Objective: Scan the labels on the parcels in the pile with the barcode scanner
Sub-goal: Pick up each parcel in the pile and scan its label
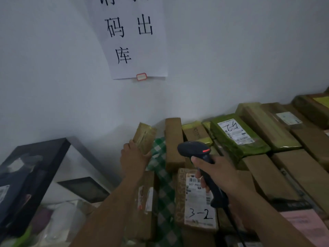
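Note:
My right hand [218, 172] grips the handle of a dark barcode scanner [197, 151] whose red window faces right, above a brown parcel [180, 202] with a white label marked "3-2". My left hand [132, 158] holds a small brown box [145, 136] tilted up against the wall, its label not visible. A green-wrapped parcel [236, 138] with a handwritten white label lies to the right of the scanner. Several more brown boxes fill the pile on a green checked cloth [162, 184].
A white paper sign [131, 38] with black characters hangs on the wall above. A black frame [33, 168] leans at the left over plastic-wrapped items. An upright brown box [173, 141] stands between my hands. A pink sheet [306, 227] lies at the lower right.

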The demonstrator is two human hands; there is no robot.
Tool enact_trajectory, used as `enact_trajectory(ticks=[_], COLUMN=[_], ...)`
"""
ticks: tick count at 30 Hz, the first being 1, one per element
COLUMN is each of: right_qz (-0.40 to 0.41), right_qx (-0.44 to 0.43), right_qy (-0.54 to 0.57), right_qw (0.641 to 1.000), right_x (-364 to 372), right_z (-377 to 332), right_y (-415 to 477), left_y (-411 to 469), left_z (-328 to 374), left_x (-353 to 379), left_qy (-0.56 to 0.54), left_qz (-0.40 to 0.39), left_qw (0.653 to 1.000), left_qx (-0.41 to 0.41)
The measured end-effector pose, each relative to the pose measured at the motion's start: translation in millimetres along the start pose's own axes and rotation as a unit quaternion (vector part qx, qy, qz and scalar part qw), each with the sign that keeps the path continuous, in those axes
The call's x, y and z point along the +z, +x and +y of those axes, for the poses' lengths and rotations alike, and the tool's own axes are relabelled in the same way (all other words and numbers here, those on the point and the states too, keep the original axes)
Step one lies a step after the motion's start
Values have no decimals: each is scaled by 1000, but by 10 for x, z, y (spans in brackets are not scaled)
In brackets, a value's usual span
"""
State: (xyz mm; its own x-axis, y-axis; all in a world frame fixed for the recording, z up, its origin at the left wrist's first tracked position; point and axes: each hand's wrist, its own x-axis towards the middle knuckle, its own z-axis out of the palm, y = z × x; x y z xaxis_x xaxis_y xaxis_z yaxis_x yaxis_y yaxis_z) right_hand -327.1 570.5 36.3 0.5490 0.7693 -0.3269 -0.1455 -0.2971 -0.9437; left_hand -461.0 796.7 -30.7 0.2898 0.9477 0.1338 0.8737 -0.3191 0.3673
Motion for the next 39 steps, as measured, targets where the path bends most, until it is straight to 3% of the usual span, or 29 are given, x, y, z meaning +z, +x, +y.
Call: enact_trajectory(ticks=[5,9,19,25,29,33,36,39], right_qz=[-4,2,9,16,23,16,19,30], right_qx=[11,17,14,0,1,-8,-24,-24], right_qy=[6,10,2,-42,-30,-58,-53,-27], right_qw=[1000,1000,1000,999,999,998,998,999], right_x=[-53,-86,-96,-164,-195,-171,-166,-194], right_z=[123,132,106,121,148,116,58,-3], right_y=[110,136,55,-52,-60,-112,-226,-402], left_y=[144,284,310,147,162,24,-217,-593], left_z=[-80,-90,-200,-109,-125,-75,85,242], left_x=[460,677,671,728,789,529,211,-58], left_qy=[65,-15,47,69,46,38,-61,-107], left_qz=[-6,-18,-200,-181,-210,-143,-98,-64], left_qw=[998,1000,979,977,974,987,992,991], left_qx=[18,6,0,-90,-71,-55,-44,43])
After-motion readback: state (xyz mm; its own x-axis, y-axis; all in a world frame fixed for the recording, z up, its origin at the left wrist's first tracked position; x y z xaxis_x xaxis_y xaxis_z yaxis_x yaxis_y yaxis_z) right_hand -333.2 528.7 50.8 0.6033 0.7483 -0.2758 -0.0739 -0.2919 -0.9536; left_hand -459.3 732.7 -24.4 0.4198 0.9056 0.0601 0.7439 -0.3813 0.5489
